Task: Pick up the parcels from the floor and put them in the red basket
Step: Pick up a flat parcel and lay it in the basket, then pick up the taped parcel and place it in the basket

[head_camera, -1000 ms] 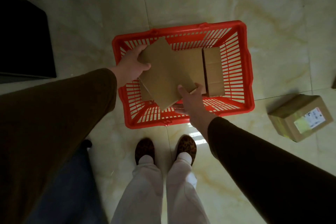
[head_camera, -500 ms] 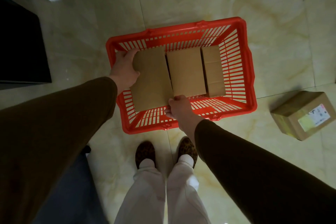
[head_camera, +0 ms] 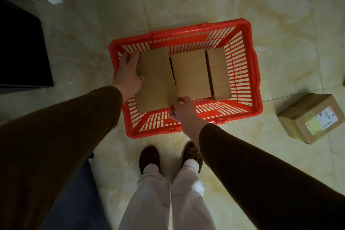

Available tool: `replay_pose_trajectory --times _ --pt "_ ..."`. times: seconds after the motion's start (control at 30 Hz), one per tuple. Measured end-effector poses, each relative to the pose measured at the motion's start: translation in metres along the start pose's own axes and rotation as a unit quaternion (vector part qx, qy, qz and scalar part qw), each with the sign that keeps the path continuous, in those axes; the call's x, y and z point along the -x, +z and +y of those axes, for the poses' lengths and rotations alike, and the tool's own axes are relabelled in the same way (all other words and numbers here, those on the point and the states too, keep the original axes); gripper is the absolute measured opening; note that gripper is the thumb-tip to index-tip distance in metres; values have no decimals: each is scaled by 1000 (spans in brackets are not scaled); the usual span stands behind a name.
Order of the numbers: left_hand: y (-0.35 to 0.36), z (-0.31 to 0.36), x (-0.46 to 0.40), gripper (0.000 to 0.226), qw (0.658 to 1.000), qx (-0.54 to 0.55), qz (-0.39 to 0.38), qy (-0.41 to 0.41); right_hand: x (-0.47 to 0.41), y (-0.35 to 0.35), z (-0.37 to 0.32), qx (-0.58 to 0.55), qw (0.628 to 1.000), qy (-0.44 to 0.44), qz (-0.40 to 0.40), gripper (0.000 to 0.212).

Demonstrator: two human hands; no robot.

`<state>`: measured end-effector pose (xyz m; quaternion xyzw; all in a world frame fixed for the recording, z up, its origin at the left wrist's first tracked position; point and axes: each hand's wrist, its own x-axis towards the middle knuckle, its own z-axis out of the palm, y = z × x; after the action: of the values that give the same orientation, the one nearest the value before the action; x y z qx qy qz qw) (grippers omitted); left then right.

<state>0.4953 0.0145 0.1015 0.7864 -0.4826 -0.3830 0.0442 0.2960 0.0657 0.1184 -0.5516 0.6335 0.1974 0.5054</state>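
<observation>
Held parcel (head_camera: 155, 80) lengthwise (basket's (head_camera: 256, 87) depth)

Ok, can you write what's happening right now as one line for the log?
step: placing parcel | left hand and right hand: holding left parcel | red basket: three parcels inside | labelled box: on floor

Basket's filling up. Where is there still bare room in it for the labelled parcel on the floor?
Three parcels fill the red basket side by side, the left parcel held by the left hand and right hand. Bare slatted bottom shows only as a strip between the parcels' near edges and the near wall, partly taken by the right hand. The labelled parcel probably goes on top.
</observation>
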Motion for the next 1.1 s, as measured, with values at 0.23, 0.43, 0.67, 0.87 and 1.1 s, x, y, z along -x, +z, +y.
replay_pose_trajectory --times 0.23,0.43,0.67,0.87,1.1 --pt "2 6 32 93 1000 4 -24 -5 10 -19 5 -183 980 70 41 52" --pt "-4 35 72 90 998 -9 -42 37 48 -37 26 -356 922 103 116 52" --pt "6 109 122 81 993 -36 -72 84 105 -67 96 -319 909 60 260 40" --pt "57 193 167 73 985 -55 -81 142 143 -100 189 -309 894 75 317 50" --pt "156 298 232 65 975 -93 -85 184 197 -122 318 -341 880 84 321 45"
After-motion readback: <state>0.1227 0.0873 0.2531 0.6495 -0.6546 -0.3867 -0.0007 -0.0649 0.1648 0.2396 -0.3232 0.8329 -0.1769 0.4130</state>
